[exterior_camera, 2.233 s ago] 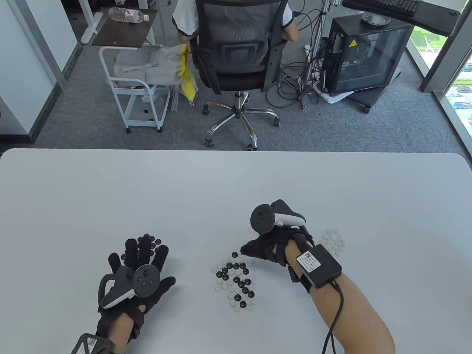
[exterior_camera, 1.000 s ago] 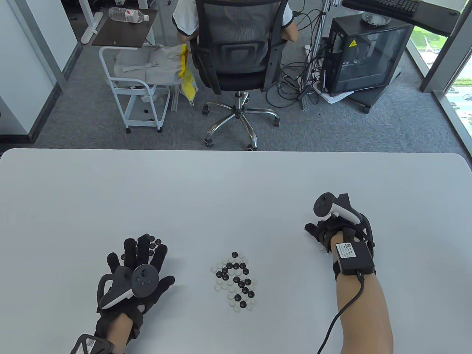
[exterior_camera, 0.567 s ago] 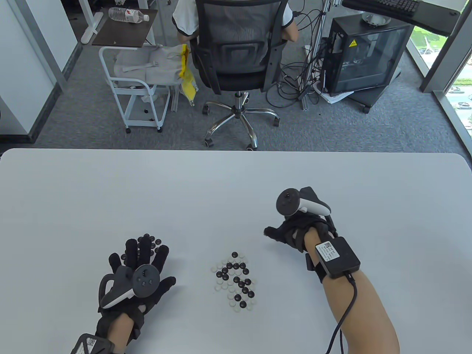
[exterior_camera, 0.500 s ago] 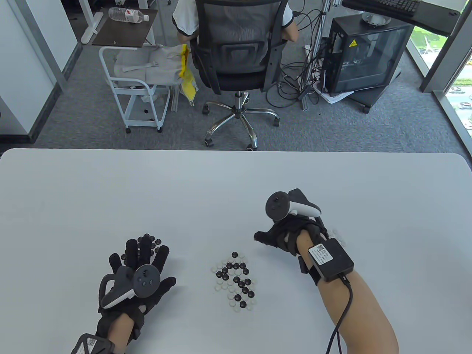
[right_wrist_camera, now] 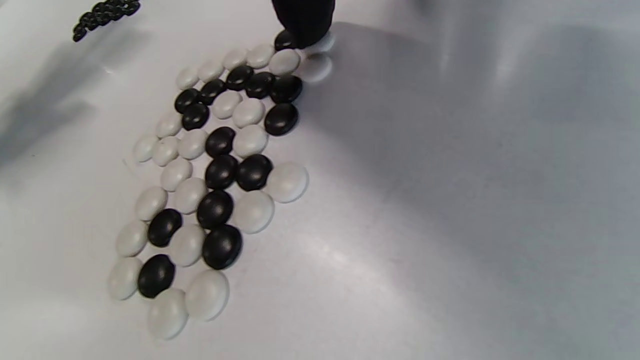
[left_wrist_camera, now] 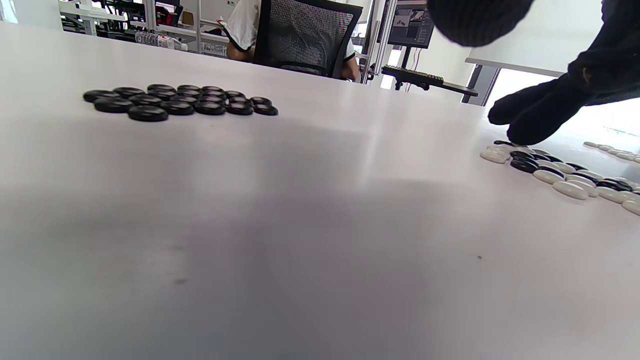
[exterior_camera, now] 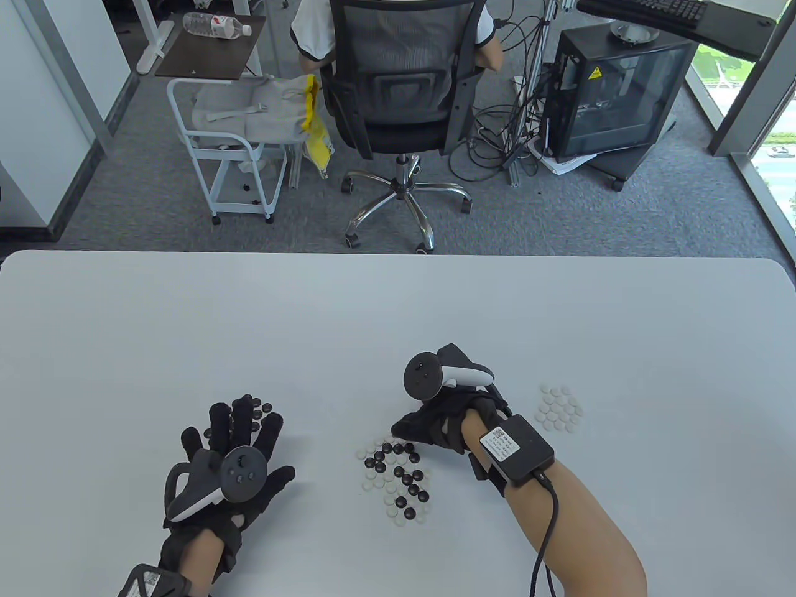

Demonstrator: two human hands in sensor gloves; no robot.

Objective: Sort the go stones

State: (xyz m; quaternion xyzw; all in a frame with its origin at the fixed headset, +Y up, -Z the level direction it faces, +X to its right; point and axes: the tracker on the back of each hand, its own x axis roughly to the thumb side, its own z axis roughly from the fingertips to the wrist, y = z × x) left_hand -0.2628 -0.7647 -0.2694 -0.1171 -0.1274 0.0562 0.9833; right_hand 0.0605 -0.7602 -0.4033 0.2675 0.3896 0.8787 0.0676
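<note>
Right hand (exterior_camera: 435, 426) down at the far edge of the mixed pile of stones (exterior_camera: 398, 479), fingers curled, one fingertip (right_wrist_camera: 302, 20) pressing on a white stone (right_wrist_camera: 320, 44) at the pile's top; whether a thumb pinches it, cannot tell. Tracker (exterior_camera: 435, 373) strapped on the back, black box (exterior_camera: 516, 449) on the wrist with a white label, print too small to read. Just right of that hand, sorted white stones (exterior_camera: 559, 408) in a tight cluster. Left hand (exterior_camera: 233, 460) flat on the table (exterior_camera: 398, 311), fingers spread, tips near the sorted black stones (exterior_camera: 258, 407). Only in the left wrist view: the black stones (left_wrist_camera: 175, 100) in full, unhidden. Only in the right wrist view: the fingertip's contact. Beyond the table, a yellow warning sticker (exterior_camera: 595, 73) on a computer case (exterior_camera: 612, 93).
</note>
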